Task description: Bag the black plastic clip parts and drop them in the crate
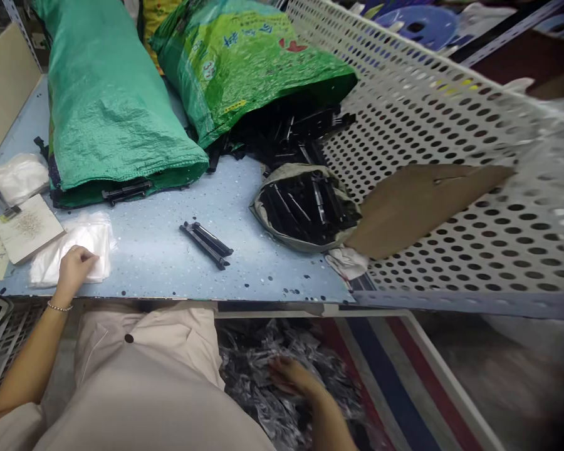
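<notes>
My left hand [78, 269] rests on a stack of clear plastic bags [101, 241] at the table's front left, with thumb and fingers pinched at a bag's edge. Low on the right, my right hand [291, 376] is over a bin of black parts in clear plastic bags [258, 351]. Its fingers look stretched out and slightly apart, though blurred, and I see nothing held in them. Two long black plastic parts [205, 244] lie side by side on the blue table [145, 250]. An open cloth sack of black parts [305, 210] stands farther right.
A green woven sack [126, 100] and a printed green sack [258, 62] lie open at the back, black parts inside. Right of them rises a white perforated basket wall [404, 119] with brown cardboard [423, 207]. A small board [28, 228] lies at left.
</notes>
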`<state>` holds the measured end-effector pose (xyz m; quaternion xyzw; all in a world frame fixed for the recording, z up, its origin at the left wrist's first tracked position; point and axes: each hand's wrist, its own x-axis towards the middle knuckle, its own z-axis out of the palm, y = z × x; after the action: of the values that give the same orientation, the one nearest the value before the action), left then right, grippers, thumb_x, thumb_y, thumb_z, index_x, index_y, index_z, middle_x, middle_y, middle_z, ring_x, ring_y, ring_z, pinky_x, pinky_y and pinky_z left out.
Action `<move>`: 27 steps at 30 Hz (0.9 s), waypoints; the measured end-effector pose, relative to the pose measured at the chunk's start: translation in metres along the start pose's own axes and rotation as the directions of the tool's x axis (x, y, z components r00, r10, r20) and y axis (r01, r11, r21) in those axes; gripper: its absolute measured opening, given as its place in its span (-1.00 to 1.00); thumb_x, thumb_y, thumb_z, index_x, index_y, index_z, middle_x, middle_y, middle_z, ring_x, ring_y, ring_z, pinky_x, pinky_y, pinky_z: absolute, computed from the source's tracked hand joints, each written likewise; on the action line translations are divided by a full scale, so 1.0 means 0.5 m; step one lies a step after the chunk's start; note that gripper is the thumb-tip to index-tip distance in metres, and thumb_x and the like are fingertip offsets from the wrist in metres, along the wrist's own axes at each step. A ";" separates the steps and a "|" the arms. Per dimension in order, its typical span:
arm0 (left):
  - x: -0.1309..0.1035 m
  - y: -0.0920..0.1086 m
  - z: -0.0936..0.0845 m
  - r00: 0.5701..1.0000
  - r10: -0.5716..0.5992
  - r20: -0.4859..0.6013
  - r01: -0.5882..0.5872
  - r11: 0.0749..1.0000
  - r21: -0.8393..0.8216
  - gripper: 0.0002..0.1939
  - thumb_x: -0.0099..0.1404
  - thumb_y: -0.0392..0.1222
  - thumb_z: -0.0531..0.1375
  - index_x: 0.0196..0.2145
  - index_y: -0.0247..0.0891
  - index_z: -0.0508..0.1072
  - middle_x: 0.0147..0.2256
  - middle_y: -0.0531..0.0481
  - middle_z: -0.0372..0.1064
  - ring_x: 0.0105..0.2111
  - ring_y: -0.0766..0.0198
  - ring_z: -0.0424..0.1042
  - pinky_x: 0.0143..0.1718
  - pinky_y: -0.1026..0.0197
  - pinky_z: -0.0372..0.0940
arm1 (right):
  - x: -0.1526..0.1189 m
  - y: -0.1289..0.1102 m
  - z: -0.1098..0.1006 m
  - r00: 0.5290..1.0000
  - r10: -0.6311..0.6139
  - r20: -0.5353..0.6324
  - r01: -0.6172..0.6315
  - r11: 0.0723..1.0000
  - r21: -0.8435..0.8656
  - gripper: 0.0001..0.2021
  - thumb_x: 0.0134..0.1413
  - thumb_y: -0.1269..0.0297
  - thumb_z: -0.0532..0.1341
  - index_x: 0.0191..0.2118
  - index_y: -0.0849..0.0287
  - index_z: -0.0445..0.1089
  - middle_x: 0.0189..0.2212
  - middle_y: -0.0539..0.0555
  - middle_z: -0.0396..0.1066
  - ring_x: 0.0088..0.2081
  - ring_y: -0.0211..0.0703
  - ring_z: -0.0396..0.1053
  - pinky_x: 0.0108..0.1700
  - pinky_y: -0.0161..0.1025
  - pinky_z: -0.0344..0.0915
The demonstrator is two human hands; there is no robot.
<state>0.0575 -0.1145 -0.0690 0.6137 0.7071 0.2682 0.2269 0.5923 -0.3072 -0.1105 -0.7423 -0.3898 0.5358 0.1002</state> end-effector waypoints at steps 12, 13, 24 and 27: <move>0.010 -0.025 -0.011 0.986 -0.153 -0.063 0.116 0.910 -0.398 -0.74 0.02 -0.08 0.36 -0.43 -0.26 0.39 -0.45 0.07 0.41 -0.42 0.32 0.35 -0.36 0.29 0.19 | 0.206 -0.454 0.009 0.735 -0.612 -0.291 0.403 0.740 -0.539 -0.71 0.08 0.23 0.19 -0.13 0.26 0.49 -0.14 0.35 0.47 -0.06 0.15 0.37 -0.03 0.01 0.29; 0.007 -0.028 -0.009 0.987 -0.148 -0.065 0.111 0.913 -0.393 -0.74 0.05 -0.08 0.35 -0.41 -0.25 0.39 -0.45 0.08 0.40 -0.43 0.33 0.35 -0.37 0.30 0.20 | 0.219 -0.473 0.029 0.760 -0.612 -0.220 0.442 0.734 -0.515 -0.75 0.08 0.26 0.19 -0.18 0.26 0.50 -0.22 0.31 0.49 -0.10 0.11 0.38 -0.05 -0.03 0.30; 0.001 -0.026 -0.008 0.977 -0.205 -0.055 0.143 0.827 -0.544 -0.71 0.06 -0.10 0.35 -0.37 -0.24 0.34 -0.47 0.10 0.37 -0.49 0.34 0.37 -0.42 0.29 0.26 | 0.144 -0.584 0.401 0.565 -0.450 0.692 -0.280 0.684 0.673 -0.75 0.05 0.26 0.38 -0.19 0.30 0.46 -0.33 0.18 0.54 -0.39 -0.23 0.48 -0.52 -0.44 0.36; -0.008 -0.030 -0.030 0.987 -0.052 -0.152 0.001 0.948 -0.319 -0.87 0.21 -0.15 0.24 -0.31 -0.24 0.45 -0.34 -0.01 0.47 -0.30 0.22 0.48 -0.20 0.17 0.37 | 0.147 -0.576 0.425 0.581 -0.352 0.734 -0.352 0.704 0.616 -0.87 0.18 0.36 0.28 -0.23 0.35 0.45 -0.44 0.16 0.52 -0.49 -0.29 0.47 -0.56 -0.49 0.36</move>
<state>0.0368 -0.1215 -0.0676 0.5362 0.6787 0.4233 0.2696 0.2799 -0.1192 -0.0861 -0.3112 -0.1523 0.9192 0.1872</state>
